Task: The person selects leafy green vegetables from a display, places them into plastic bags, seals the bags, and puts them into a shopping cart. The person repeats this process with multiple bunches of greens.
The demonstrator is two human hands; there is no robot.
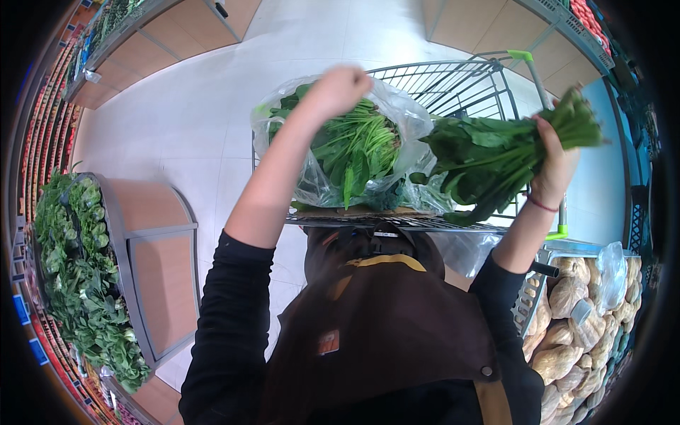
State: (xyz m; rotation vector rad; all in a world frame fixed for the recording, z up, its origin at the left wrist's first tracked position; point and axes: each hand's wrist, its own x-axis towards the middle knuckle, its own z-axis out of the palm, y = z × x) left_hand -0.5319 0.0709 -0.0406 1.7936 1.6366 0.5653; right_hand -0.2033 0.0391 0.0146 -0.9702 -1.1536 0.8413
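Observation:
My right hand [555, 154] grips a bunch of leafy greens, probably spinach [489, 149], by its stems, leaves pointing left. The bunch is off to the right of a large clear plastic bag [414, 114] in a wire shopping cart [441, 79]. Several more leafy greens [361, 138] lie inside the open bag, their stems towards the right. Over the bag's far rim is my left hand [348, 87], blurred, with curled fingers; whether it pinches the plastic cannot be told. Under the bag, a piece of brown cardboard [366, 211] shows at the cart's near edge.
To the left, a display stand [159, 255] carries leafy vegetables [85, 276]. Pumpkins or squash [571, 319] fill a bin at lower right, with a clear plastic bag [612, 276] on top. Wood-panelled produce counters [180, 32] stand beyond the cart, whose green-cornered handle [539, 85] is at right.

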